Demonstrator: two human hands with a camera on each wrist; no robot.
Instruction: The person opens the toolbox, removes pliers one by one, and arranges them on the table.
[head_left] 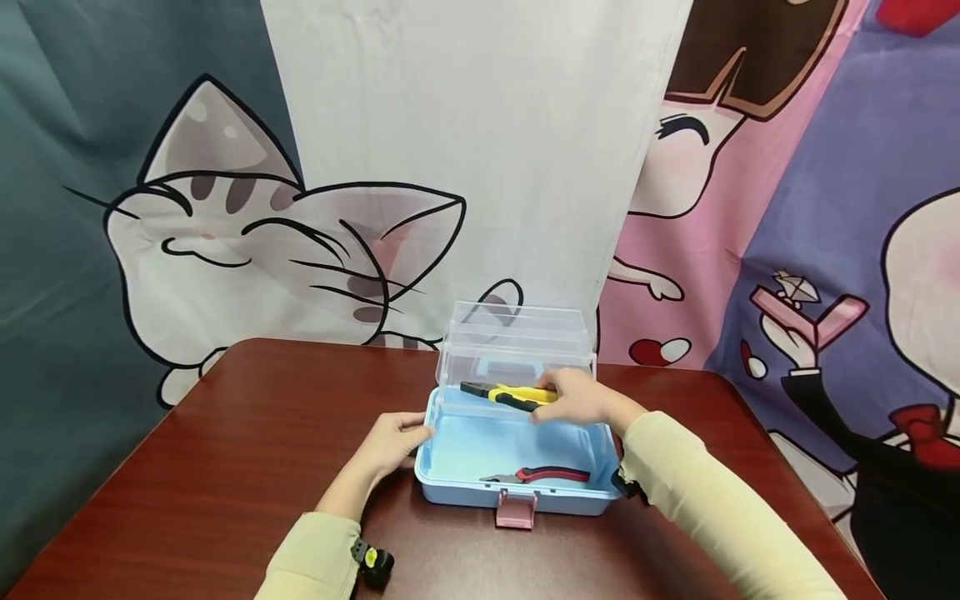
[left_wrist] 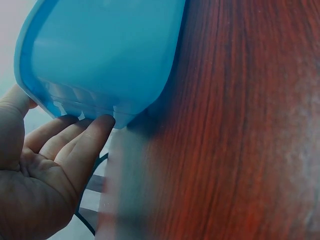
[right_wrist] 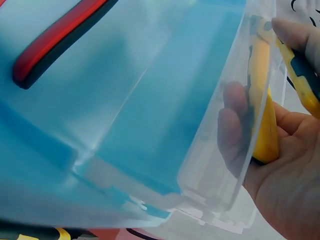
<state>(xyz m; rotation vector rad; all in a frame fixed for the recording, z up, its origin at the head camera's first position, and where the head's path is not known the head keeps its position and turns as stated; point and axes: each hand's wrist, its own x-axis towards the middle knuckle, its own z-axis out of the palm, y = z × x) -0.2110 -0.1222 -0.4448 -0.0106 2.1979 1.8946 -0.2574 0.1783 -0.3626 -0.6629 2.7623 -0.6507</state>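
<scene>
A light blue toolbox (head_left: pixel 480 450) stands on the table with its clear lid (head_left: pixel 517 333) raised at the back. Its left end is held by my left hand (head_left: pixel 393 442), thumb at the rim and fingertips against the outer wall (left_wrist: pixel 100 65). My right hand (head_left: pixel 581 398) grips yellow-and-black pliers (head_left: pixel 501 394) by the handles, over the rear of the box, jaws pointing left. In the right wrist view the clear plastic overlaps part of these pliers (right_wrist: pixel 267 130) and the fingers. Pliers with red-and-black handles (head_left: pixel 553 473) lie inside along the front wall.
A pink latch (head_left: pixel 516 510) hangs down at the box's front. Brown wooden tabletop (head_left: pixel 225 467) surrounds the box. Behind the table hangs a cartoon-printed cloth (head_left: pixel 480 125). A black-and-yellow item (right_wrist: pixel 35 233) shows at the right wrist view's lower left edge.
</scene>
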